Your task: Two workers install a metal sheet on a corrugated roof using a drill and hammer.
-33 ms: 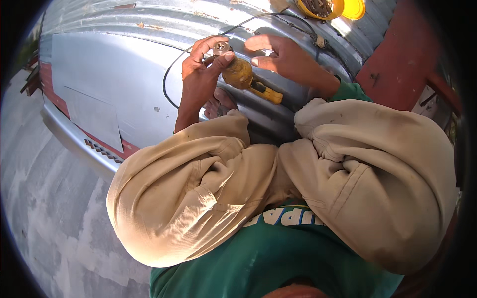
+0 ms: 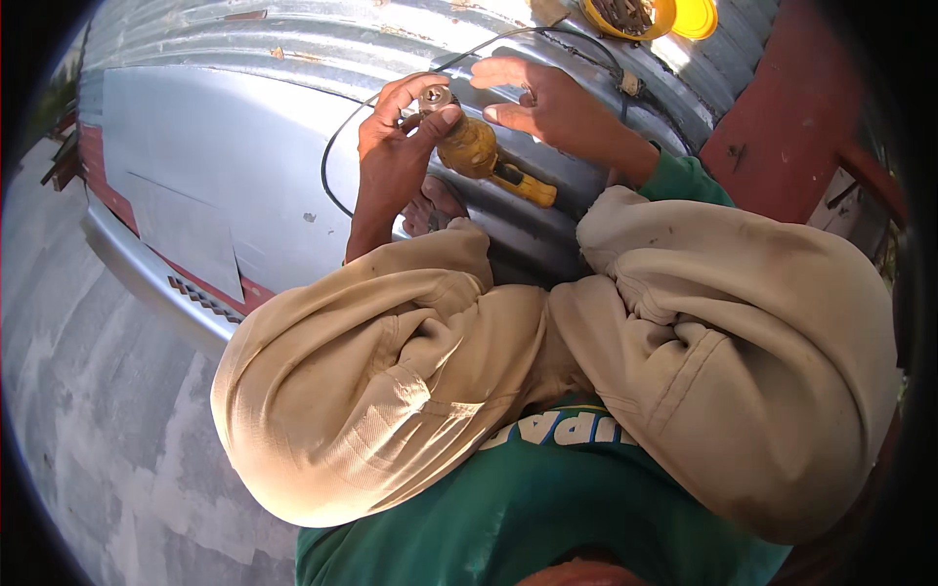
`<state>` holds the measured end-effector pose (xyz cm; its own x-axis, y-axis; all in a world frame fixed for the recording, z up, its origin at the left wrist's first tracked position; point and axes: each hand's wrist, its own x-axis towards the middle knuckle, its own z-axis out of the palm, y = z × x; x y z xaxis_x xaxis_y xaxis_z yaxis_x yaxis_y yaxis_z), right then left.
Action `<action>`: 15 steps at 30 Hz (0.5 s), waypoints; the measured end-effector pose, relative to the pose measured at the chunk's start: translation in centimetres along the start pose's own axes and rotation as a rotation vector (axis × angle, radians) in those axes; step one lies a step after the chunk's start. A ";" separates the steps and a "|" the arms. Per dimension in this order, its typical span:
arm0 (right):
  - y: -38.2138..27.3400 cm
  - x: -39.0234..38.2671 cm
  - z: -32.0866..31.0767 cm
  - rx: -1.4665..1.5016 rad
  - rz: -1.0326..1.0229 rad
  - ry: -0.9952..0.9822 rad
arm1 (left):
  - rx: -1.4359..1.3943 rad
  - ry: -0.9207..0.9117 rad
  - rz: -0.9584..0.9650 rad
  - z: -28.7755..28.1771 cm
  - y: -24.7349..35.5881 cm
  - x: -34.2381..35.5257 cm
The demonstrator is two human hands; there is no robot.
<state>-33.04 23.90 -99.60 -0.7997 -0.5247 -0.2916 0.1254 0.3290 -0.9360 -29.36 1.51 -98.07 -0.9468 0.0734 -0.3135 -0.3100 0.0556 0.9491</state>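
My left hand (image 2: 396, 127) is wrapped round the front end of a yellow power drill (image 2: 469, 148), thumb and fingers about its metal chuck (image 2: 434, 97). The chuck's opening faces up toward me, and the drill's yellow and black handle slants down to the right. My right hand (image 2: 542, 98) hovers just right of the chuck, fingers stretched left and thumb apart. Nothing shows between its fingers, and it does not appear to touch the drill. Below my left wrist, part of my foot (image 2: 430, 207) shows between my bent knees.
Corrugated metal sheeting (image 2: 332, 34) lies under and beyond my hands. On the left are a flat grey sheet (image 2: 234, 127) and red strips. A black cord (image 2: 337, 132) loops behind my hands. At the top right stands a yellow tub (image 2: 660, 18) of small brownish pieces, beside a red surface (image 2: 772, 127).
My right hand has shifted slightly left, nearer the chuck. My left hand and the drill stay nearly where they were.
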 end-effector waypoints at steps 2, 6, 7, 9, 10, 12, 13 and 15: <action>0.1 -0.3 1.7 0.012 -0.161 0.051 | -0.054 -0.022 -0.051 0.2 0.3 -0.1; -2.3 -3.4 0.2 0.090 -0.047 -0.165 | -0.037 0.018 -0.019 -0.5 0.0 -0.8; -2.1 -4.0 -0.9 0.040 0.077 -0.339 | -0.045 0.034 -0.057 -0.6 -0.1 -0.9; -2.2 -4.4 -1.7 -0.026 0.225 -0.507 | -0.035 0.018 -0.042 -0.5 0.1 -0.6; -1.2 -3.4 -1.9 -0.073 0.305 -0.299 | -0.014 0.004 -0.027 -0.4 0.2 -0.5; 0.0 -0.7 -3.1 -0.125 0.375 -0.070 | -0.016 0.012 -0.012 0.0 0.2 -0.5; 0.1 0.3 -3.7 0.054 0.303 0.002 | -0.038 0.003 -0.027 0.1 0.5 -0.3; -1.5 1.5 -3.9 0.245 0.228 0.058 | -0.050 0.008 -0.052 -0.2 0.5 -0.6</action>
<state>-36.70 25.65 -97.90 -0.7664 -0.4112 -0.4935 0.4362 0.2309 -0.8697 -28.93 1.33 -97.41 -0.9300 0.0633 -0.3621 -0.3623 0.0095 0.9320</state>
